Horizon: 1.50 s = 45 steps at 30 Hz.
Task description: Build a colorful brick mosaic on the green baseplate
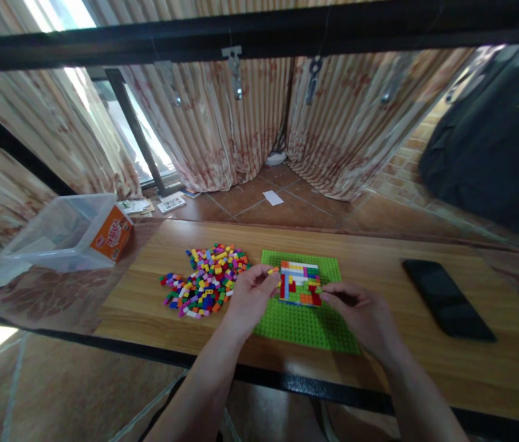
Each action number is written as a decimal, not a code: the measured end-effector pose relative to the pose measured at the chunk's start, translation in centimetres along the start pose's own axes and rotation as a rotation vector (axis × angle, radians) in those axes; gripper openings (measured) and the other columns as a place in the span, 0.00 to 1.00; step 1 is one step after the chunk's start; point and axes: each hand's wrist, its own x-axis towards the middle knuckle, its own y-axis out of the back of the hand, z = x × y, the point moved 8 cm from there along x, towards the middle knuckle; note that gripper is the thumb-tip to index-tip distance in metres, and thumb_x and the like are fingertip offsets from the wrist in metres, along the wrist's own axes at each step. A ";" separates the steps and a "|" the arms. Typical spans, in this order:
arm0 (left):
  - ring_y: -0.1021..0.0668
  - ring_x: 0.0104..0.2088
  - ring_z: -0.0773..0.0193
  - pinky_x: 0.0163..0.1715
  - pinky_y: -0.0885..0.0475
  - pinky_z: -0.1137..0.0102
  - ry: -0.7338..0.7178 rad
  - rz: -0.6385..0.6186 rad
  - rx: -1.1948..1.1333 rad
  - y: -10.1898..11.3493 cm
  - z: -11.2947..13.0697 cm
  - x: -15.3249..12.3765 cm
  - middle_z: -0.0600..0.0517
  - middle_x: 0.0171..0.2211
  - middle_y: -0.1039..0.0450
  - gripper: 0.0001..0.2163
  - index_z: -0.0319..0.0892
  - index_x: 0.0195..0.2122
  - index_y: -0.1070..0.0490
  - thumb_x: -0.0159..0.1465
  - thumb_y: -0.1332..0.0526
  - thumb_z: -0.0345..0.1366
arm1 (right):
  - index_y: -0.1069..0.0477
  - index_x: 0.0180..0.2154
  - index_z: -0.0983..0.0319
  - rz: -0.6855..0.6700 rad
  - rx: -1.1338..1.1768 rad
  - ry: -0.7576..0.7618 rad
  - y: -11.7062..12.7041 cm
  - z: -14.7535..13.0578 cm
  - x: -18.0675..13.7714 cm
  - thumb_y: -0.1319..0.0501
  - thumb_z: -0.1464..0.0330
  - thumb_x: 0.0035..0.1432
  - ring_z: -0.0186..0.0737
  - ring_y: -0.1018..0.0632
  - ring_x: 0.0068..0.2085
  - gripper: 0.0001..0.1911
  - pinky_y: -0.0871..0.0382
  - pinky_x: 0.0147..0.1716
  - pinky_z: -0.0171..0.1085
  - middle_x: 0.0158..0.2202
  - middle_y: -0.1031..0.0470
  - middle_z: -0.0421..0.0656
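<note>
A green baseplate (303, 331) lies on the wooden table, carrying a low block of toy bricks (299, 282) in red, white, orange, green and other colours. My left hand (251, 293) is at the block's left side, its thumb and fingers closed on small yellow and orange bricks (273, 271). On the opposite side, my right hand (364, 309) pinches a small green brick (319, 291) at the block's right edge. Whether that brick touches the block I cannot tell. To the left of my left hand is a loose pile of multicoloured bricks (211, 276).
A black phone (448, 299) lies on the right of the wooden table (144, 307). Beyond the table's left end stands a clear plastic bin (64, 230) with an orange label. A dark bar (259, 27) crosses overhead, with curtains (222, 135) behind.
</note>
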 end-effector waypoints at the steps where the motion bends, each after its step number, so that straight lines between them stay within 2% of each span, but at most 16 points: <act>1: 0.31 0.24 0.71 0.27 0.37 0.75 -0.003 -0.006 0.012 -0.1 0.0 0.0 0.56 0.23 0.32 0.11 0.37 0.27 0.27 0.55 0.34 0.42 | 0.19 0.32 0.58 -0.008 -0.003 0.007 -0.2 0.0 0.0 0.32 0.59 0.50 0.43 0.20 0.35 0.10 0.26 0.36 0.41 0.33 0.18 0.44; 12: 0.32 0.23 0.71 0.25 0.38 0.75 0.002 -0.033 0.017 -0.4 0.0 0.0 0.56 0.20 0.33 0.10 0.38 0.26 0.27 0.54 0.34 0.41 | 0.19 0.31 0.57 -0.001 -0.067 0.106 -1.4 -0.4 0.3 0.32 0.60 0.51 0.42 0.22 0.36 0.08 0.29 0.34 0.41 0.34 0.21 0.44; 20: 0.33 0.23 0.70 0.25 0.40 0.74 -0.015 -0.042 0.082 -0.2 -0.1 0.1 0.57 0.20 0.33 0.09 0.38 0.27 0.27 0.55 0.35 0.40 | 0.22 0.26 0.59 0.038 0.010 0.008 -1.6 0.0 0.9 0.29 0.59 0.44 0.36 0.28 0.28 0.10 0.34 0.28 0.38 0.29 0.24 0.41; 24: 0.34 0.23 0.70 0.25 0.41 0.74 -0.010 -0.037 0.094 -0.2 -0.1 0.1 0.57 0.21 0.34 0.09 0.38 0.27 0.28 0.56 0.35 0.40 | 0.22 0.26 0.60 0.025 0.112 -0.109 -2.0 1.1 1.0 0.28 0.58 0.40 0.36 0.28 0.27 0.13 0.35 0.28 0.38 0.27 0.24 0.41; 29: 0.34 0.23 0.70 0.25 0.41 0.74 -0.032 -0.053 0.111 -0.3 -0.3 0.1 0.57 0.20 0.35 0.09 0.38 0.27 0.28 0.57 0.36 0.39 | 0.22 0.24 0.60 0.038 0.181 -0.173 -2.2 1.3 1.0 0.27 0.59 0.35 0.36 0.27 0.27 0.14 0.35 0.27 0.37 0.25 0.23 0.41; 39: 0.32 0.24 0.69 0.26 0.38 0.74 -0.033 -0.090 0.168 -0.8 -0.7 0.0 0.55 0.22 0.32 0.08 0.39 0.27 0.27 0.58 0.37 0.39 | 0.22 0.23 0.60 0.027 0.209 -0.191 -2.6 0.6 0.8 0.27 0.59 0.36 0.35 0.27 0.23 0.14 0.34 0.24 0.36 0.22 0.23 0.40; 45: 0.29 0.25 0.68 0.27 0.36 0.73 -0.008 -0.159 0.155 -1.8 -0.9 -0.2 0.56 0.22 0.31 0.06 0.39 0.28 0.28 0.58 0.40 0.36 | 0.21 0.26 0.60 0.037 0.193 -0.131 -2.0 0.7 0.8 0.27 0.58 0.38 0.38 0.25 0.26 0.15 0.32 0.27 0.37 0.26 0.21 0.42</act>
